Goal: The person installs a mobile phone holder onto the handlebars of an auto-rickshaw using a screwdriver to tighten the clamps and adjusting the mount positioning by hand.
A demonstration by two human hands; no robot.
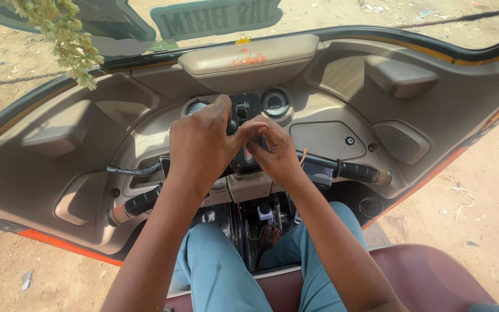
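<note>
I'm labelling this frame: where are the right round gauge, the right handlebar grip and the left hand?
right round gauge (275, 103), head view, dial face.
right handlebar grip (360, 172), head view, black sleeve.
left hand (200, 144), head view, back of hand.

Both forearms reach forward, left hand (200, 144) and right hand (275, 153) close together, fingers (244, 132) curled.

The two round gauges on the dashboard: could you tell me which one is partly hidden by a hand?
The smaller left gauge: the left hand overlaps its lower edge, while the larger right gauge shows whole.
</note>
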